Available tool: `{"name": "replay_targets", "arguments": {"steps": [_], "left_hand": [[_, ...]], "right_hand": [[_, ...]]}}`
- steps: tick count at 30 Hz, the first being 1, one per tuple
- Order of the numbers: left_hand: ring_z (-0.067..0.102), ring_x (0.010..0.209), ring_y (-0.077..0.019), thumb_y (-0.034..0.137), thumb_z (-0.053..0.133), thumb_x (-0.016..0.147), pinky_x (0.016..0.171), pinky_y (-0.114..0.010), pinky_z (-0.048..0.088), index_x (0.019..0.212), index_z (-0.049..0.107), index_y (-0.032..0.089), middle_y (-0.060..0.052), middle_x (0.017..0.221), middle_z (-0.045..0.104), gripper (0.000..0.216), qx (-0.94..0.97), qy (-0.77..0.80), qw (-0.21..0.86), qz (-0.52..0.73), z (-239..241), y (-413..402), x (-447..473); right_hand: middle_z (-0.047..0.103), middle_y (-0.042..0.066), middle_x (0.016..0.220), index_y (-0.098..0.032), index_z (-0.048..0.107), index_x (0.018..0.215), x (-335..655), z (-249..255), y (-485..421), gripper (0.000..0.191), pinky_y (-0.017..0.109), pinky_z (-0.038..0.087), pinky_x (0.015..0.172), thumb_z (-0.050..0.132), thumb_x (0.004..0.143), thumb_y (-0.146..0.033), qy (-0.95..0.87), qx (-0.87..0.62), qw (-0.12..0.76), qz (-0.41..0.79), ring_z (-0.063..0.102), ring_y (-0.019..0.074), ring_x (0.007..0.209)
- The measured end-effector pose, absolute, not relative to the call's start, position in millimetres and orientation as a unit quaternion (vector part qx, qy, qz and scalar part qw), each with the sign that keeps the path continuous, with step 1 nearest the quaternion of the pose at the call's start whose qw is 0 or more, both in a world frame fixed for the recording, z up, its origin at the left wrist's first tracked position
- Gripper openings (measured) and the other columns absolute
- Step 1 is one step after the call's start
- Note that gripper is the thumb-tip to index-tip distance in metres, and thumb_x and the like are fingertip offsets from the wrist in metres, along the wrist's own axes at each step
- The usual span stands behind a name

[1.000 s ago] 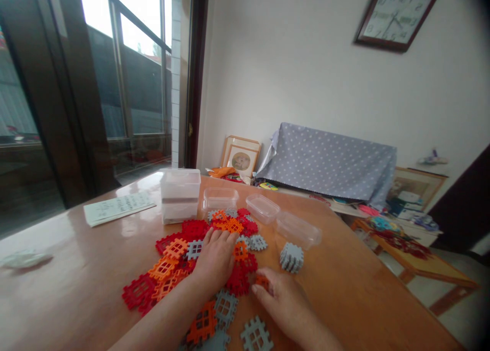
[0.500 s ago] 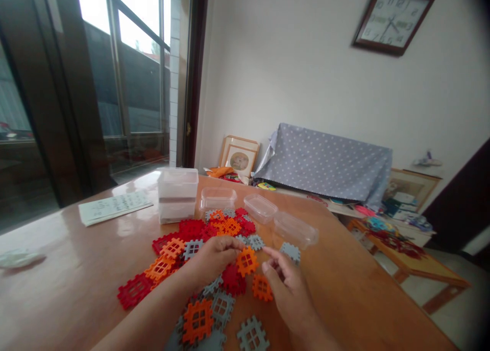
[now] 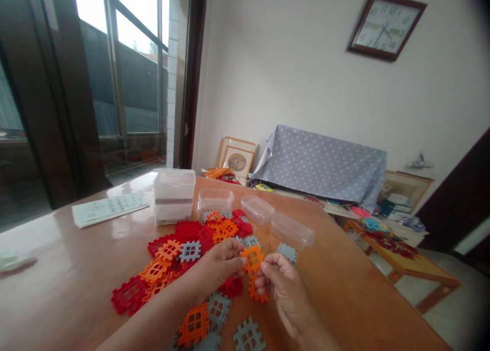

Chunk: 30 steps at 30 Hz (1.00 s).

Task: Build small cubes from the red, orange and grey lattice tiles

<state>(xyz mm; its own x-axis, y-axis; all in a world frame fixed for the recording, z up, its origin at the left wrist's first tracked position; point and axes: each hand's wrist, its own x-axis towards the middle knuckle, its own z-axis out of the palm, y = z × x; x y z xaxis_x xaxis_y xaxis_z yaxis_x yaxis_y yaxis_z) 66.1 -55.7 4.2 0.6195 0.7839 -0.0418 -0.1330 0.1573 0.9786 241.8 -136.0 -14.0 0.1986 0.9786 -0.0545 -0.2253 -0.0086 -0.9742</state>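
An orange window-shaped interlocking building tile (image 3: pixel 252 258) is pinched between my two hands over the table. My left hand (image 3: pixel 224 259) grips its left edge between thumb and fingers. On the opposite edge, my right hand (image 3: pixel 283 282) closes with thumb and fingertips. Just below it another orange tile (image 3: pixel 256 290) shows, partly covered by my right fingers. Red, orange and grey tiles lie in a loose pile around my left hand and forearm, among them a red tile (image 3: pixel 130 294) and a grey window tile (image 3: pixel 219 309). A grey tile (image 3: pixel 248 334) sits apart near the front.
Stacked clear boxes (image 3: pixel 174 197) stand behind the pile, beside a printed sheet stack (image 3: pixel 109 209). Shallow clear plastic containers (image 3: pixel 257 209) sit to the right of them. The wooden table (image 3: pixel 344 300) ends at a slanting right edge, with a low bench (image 3: pixel 413 269) beyond.
My right hand has closed on the right edge of the orange tile, which my left hand was holding before. The tile has shifted slightly right.
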Motion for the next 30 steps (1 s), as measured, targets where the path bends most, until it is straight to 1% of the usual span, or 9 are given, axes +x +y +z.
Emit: {"name": "replay_targets", "arguments": {"steps": [3, 6, 8, 10, 13, 18, 22, 25, 30], "left_hand": [[0.062, 0.069, -0.0115, 0.032, 0.073, 0.079, 0.073, -0.027, 0.048, 0.097, 0.053, 0.019, 0.002, 0.080, 0.065, 0.030, 0.540, 0.282, 0.717, 0.338, -0.6, -54.1, 67.4], [0.060, 0.064, -0.0098, 0.031, 0.072, 0.080, 0.068, -0.024, 0.046, 0.094, 0.054, 0.019, 0.003, 0.076, 0.064, 0.025, 0.540, 0.282, 0.716, 0.342, -3.3, -51.4, 66.3], [0.059, 0.061, -0.0094, 0.030, 0.070, 0.080, 0.064, -0.023, 0.044, 0.093, 0.056, 0.019, 0.003, 0.074, 0.064, 0.022, 0.548, 0.288, 0.709, 0.338, -3.1, -50.5, 65.2], [0.059, 0.059, -0.0094, 0.028, 0.068, 0.080, 0.061, -0.022, 0.042, 0.093, 0.057, 0.018, 0.004, 0.071, 0.064, 0.020, 0.556, 0.298, 0.702, 0.330, -1.9, -50.5, 64.3], [0.059, 0.059, -0.0097, 0.026, 0.066, 0.079, 0.059, -0.022, 0.040, 0.093, 0.058, 0.018, 0.003, 0.069, 0.065, 0.018, 0.572, 0.300, 0.697, 0.311, -0.3, -51.9, 64.0], [0.059, 0.059, -0.0098, 0.029, 0.069, 0.077, 0.062, -0.023, 0.043, 0.094, 0.058, 0.018, 0.002, 0.073, 0.067, 0.023, 0.573, 0.297, 0.705, 0.292, 2.7, -55.4, 64.8], [0.064, 0.070, -0.0132, 0.032, 0.069, 0.077, 0.068, -0.025, 0.046, 0.102, 0.058, 0.018, -0.002, 0.085, 0.072, 0.031, 0.569, 0.323, 0.684, 0.322, 7.4, -54.0, 61.7], [0.064, 0.072, -0.0142, 0.035, 0.068, 0.079, 0.067, -0.025, 0.044, 0.104, 0.059, 0.018, -0.003, 0.086, 0.072, 0.032, 0.580, 0.359, 0.644, 0.348, 10.7, -49.3, 56.7], [0.063, 0.072, -0.0152, 0.041, 0.066, 0.080, 0.068, -0.026, 0.044, 0.095, 0.062, 0.018, -0.001, 0.081, 0.070, 0.028, 0.607, 0.367, 0.592, 0.382, 12.8, -40.7, 47.9]], "right_hand": [[0.065, 0.000, 0.079, -0.021, 0.052, 0.093, 244.3, -14.0, -135.6, 0.031, 0.025, 0.049, 0.061, 0.070, 0.086, -0.046, -0.377, -0.485, 0.591, 0.523, 0.063, 0.0137, 0.066], [0.064, 0.000, 0.083, -0.021, 0.054, 0.099, 246.7, -15.2, -134.9, 0.032, 0.027, 0.050, 0.063, 0.068, 0.087, -0.047, -0.430, -0.511, 0.571, 0.477, 0.063, 0.0148, 0.068], [0.065, 0.003, 0.097, -0.022, 0.055, 0.113, 248.4, -15.5, -135.3, 0.037, 0.030, 0.053, 0.071, 0.068, 0.086, -0.044, -0.491, -0.535, 0.552, 0.410, 0.065, 0.0177, 0.081], [0.063, 0.007, 0.118, -0.024, 0.052, 0.130, 249.6, -14.6, -136.6, 0.050, 0.033, 0.053, 0.081, 0.069, 0.084, -0.037, -0.552, -0.565, 0.516, 0.331, 0.063, 0.0209, 0.098], [0.057, 0.008, 0.133, -0.028, 0.049, 0.140, 250.8, -11.3, -139.2, 0.061, 0.036, 0.051, 0.091, 0.067, 0.082, -0.026, -0.625, -0.594, 0.451, 0.232, 0.059, 0.0230, 0.113], [0.062, 0.006, 0.124, -0.028, 0.060, 0.127, 259.5, -8.8, -138.6, 0.049, 0.036, 0.049, 0.095, 0.067, 0.078, -0.023, -0.678, -0.608, 0.378, 0.168, 0.059, 0.0233, 0.112], [0.062, 0.006, 0.119, -0.026, 0.063, 0.122, 277.1, -7.7, -138.1, 0.044, 0.036, 0.047, 0.096, 0.071, 0.079, -0.030, -0.674, -0.635, 0.344, 0.156, 0.059, 0.0236, 0.109], [0.061, 0.005, 0.114, -0.025, 0.065, 0.119, 288.0, -5.7, -140.9, 0.040, 0.034, 0.047, 0.091, 0.072, 0.081, -0.034, -0.677, -0.646, 0.306, 0.177, 0.059, 0.0226, 0.103], [0.059, 0.004, 0.106, -0.025, 0.069, 0.114, 288.6, -6.0, -146.0, 0.034, 0.031, 0.044, 0.083, 0.072, 0.082, -0.035, -0.676, -0.657, 0.260, 0.208, 0.058, 0.0202, 0.094]]}}
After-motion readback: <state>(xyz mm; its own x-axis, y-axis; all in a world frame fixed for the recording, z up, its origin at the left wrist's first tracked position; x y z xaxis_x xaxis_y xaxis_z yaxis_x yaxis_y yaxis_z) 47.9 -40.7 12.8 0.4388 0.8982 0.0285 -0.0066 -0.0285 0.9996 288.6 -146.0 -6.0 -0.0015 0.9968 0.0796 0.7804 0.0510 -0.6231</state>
